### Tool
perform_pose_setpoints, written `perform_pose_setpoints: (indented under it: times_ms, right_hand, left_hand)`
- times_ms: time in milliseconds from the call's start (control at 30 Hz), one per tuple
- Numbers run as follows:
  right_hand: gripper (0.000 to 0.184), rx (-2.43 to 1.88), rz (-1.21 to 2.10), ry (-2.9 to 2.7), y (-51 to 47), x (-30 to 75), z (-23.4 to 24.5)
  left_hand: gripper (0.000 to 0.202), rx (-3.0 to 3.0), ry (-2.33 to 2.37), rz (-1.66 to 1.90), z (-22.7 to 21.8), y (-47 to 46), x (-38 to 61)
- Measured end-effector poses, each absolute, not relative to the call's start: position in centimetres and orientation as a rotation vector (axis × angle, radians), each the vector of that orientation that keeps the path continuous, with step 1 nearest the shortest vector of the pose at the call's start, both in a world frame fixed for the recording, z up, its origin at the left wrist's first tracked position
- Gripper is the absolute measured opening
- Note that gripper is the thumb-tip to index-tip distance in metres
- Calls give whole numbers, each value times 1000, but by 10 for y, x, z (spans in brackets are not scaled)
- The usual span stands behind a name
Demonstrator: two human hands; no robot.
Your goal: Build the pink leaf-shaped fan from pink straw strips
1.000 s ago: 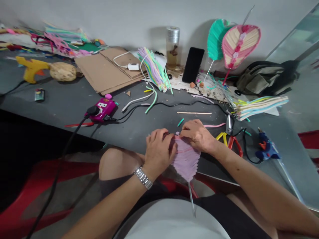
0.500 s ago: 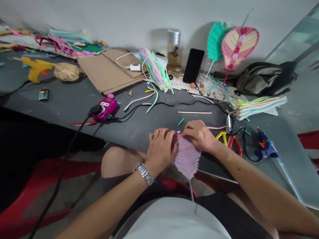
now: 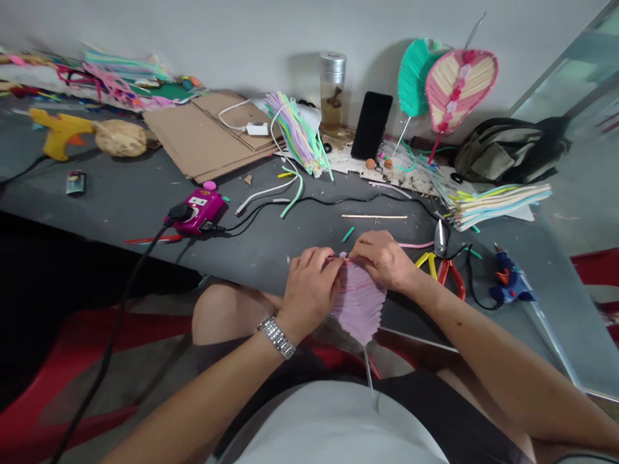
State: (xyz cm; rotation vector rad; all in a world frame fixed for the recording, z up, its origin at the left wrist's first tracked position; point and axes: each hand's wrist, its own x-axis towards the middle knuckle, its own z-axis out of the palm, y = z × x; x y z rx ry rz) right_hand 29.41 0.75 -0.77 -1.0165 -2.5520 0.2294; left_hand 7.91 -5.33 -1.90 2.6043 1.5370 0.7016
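Note:
A lilac leaf-shaped fan (image 3: 360,304) made of straws rests at the near edge of the grey table (image 3: 135,200), its thin stick handle pointing toward my lap. My left hand (image 3: 309,290), with a metal watch on the wrist, is closed on the fan's left upper edge. My right hand (image 3: 384,260) pinches the fan's top edge, fingers pressed together. The two hands nearly touch at the top of the fan.
Red-and-yellow pliers (image 3: 447,261) and a blue glue gun (image 3: 510,283) lie right of my hands. A magenta power strip (image 3: 196,211), cardboard (image 3: 213,138), straw bundles (image 3: 300,135), a bottle (image 3: 333,90), a phone (image 3: 371,125), finished fans (image 3: 457,84) and a bag (image 3: 507,151) sit farther back. A yellow glue gun (image 3: 60,132) is far left.
Both hands stay on the lilac fan and shift only slightly at its top edge. The view has moved a little.

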Motion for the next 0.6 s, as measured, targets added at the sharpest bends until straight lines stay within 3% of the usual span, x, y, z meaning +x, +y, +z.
perform_pose_setpoints:
  times_ms: [267,600]
  right_hand:
    - [22,-1048,-79,-2677,16,289,14]
    - [23,-1021,-73,-2690,8,283,21]
  left_hand:
    - [33,2511,1387,794,-23,-44,79]
    - [24,2479,1474,771,-21,-38,82]
